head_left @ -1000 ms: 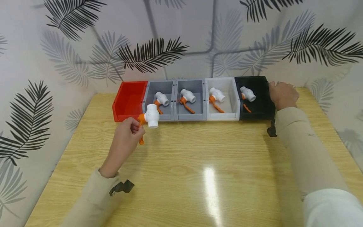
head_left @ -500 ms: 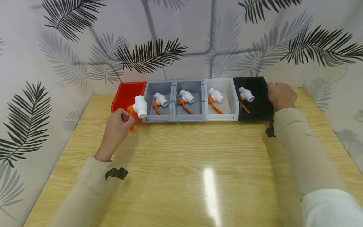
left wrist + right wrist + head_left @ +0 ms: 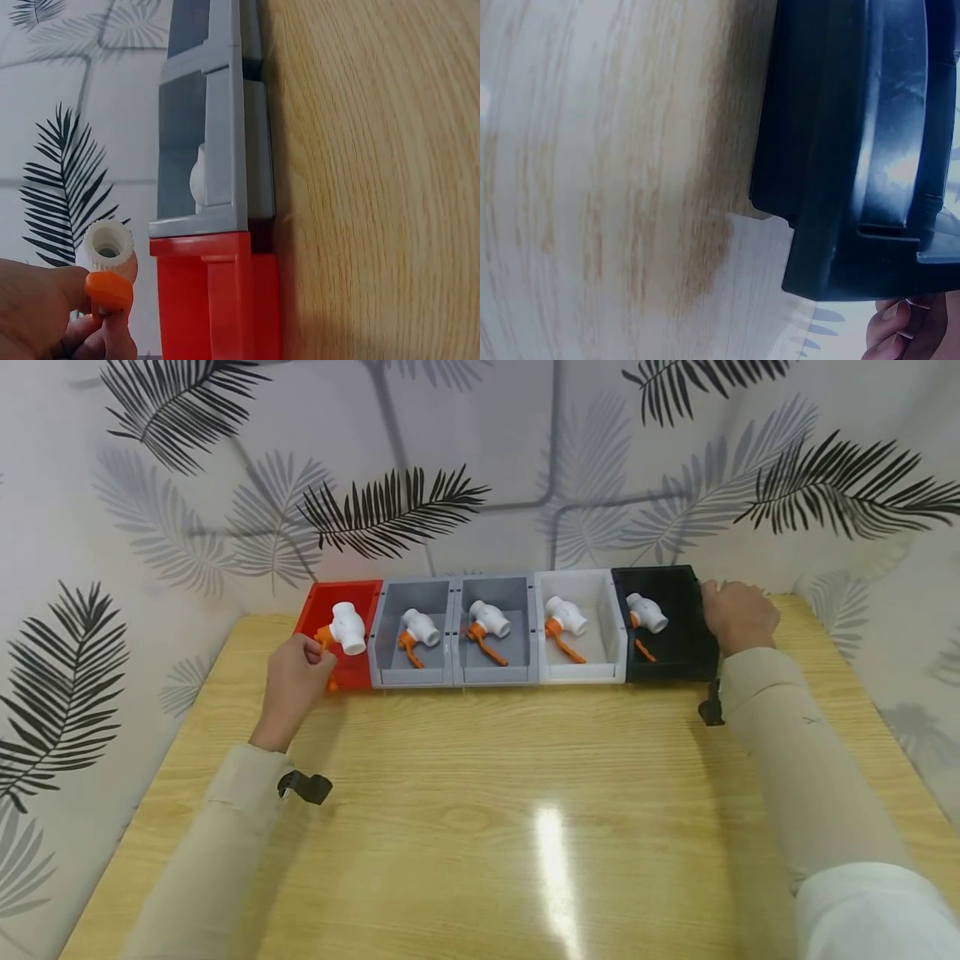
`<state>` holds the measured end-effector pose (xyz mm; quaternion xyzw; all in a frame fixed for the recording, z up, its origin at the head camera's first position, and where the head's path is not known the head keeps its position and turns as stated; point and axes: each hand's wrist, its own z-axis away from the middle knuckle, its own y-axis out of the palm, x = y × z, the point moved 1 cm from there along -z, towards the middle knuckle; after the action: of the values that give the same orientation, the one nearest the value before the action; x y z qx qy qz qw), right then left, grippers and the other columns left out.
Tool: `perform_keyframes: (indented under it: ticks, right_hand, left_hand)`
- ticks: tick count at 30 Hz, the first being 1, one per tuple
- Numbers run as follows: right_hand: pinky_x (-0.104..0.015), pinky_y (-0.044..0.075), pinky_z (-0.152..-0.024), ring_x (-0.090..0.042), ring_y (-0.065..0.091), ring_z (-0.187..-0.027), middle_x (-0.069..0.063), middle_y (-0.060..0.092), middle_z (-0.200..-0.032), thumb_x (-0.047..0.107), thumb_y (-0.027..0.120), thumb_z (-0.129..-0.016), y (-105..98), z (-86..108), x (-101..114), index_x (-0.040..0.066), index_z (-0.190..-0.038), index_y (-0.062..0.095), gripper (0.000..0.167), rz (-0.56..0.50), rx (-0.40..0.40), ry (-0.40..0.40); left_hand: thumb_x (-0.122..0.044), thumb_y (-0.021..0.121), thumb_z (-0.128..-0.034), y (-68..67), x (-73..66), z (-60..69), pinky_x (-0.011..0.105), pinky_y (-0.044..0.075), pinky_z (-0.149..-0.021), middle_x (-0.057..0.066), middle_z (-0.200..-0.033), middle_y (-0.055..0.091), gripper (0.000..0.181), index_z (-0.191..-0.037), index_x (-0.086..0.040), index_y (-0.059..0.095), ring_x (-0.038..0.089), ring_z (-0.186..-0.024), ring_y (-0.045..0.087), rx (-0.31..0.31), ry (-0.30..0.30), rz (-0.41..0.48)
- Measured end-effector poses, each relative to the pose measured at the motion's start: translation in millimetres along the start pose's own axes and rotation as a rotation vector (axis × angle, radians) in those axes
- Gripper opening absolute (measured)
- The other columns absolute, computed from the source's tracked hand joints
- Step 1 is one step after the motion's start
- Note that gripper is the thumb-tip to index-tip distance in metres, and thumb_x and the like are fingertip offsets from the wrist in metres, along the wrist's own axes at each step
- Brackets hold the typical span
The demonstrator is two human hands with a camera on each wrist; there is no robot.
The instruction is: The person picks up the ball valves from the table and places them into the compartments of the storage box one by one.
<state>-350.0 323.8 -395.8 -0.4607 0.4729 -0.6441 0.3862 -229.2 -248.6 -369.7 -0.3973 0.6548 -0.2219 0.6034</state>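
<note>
My left hand point(image 3: 294, 670) pinches the orange handle point(image 3: 109, 291) of a white ball valve point(image 3: 348, 629). In the head view the valve overlaps the red bin point(image 3: 352, 675); its round, ribbed mouth shows in the left wrist view. My right hand point(image 3: 741, 615) is against the outer right side of the black bin point(image 3: 693, 647). Its fingers point(image 3: 889, 321) look curled in the right wrist view, outside that bin; its thumb is hidden. Similar valves lie in the left grey bin point(image 3: 411, 677), right grey bin point(image 3: 495, 675), white bin point(image 3: 585, 672) and black bin.
The bins form one row along the back of the wooden table point(image 3: 450, 810), in front of a leaf-patterned wall covering point(image 3: 517, 460). Small black devices point(image 3: 309, 787) are strapped at both cuffs. A bright reflection lies on the tabletop.
My left hand has carried the valve leftward and up the view, from in front of the left grey bin to the red bin. My right hand has stayed beside the black bin.
</note>
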Motion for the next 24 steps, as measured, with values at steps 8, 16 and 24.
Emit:
perform_keyframes:
  ticks: [8,16,24]
  right_hand:
    - [-0.059,0.042,-0.076,-0.051,0.048,-0.103,-0.037,0.047,-0.118,0.050,0.005,-0.095,-1.1,0.5,0.0,-0.013,-0.120,0.046,0.079,0.001,-0.007,-0.011]
    - [-0.059,0.042,-0.075,-0.051,0.048,-0.103,-0.036,0.047,-0.118,0.050,0.005,-0.095,-4.5,0.3,-1.2,-0.012,-0.121,0.045,0.079,0.001,-0.012,-0.010]
    - [-0.060,0.041,-0.077,-0.051,0.047,-0.104,-0.036,0.047,-0.120,0.051,0.005,-0.094,-0.7,-1.2,-0.6,-0.012,-0.122,0.045,0.080,-0.008,0.000,-0.002]
  left_hand:
    - [-0.012,0.049,-0.0885,8.1,13.1,-18.2,0.030,0.039,-0.058,0.012,-0.076,0.050,0.016,-0.090,0.004,0.052,0.025,-0.070,0.048,-0.071,0.002,-0.031]
    - [-0.011,0.050,-0.0867,12.9,14.5,-30.0,0.031,0.038,-0.056,0.012,-0.073,0.049,0.013,-0.087,0.003,0.051,0.025,-0.068,0.047,-0.058,-0.022,-0.055]
    - [-0.012,0.051,-0.0886,21.1,19.6,-41.3,0.028,0.038,-0.052,0.012,-0.072,0.046,0.015,-0.081,0.000,0.049,0.024,-0.065,0.047,0.002,-0.061,-0.113]
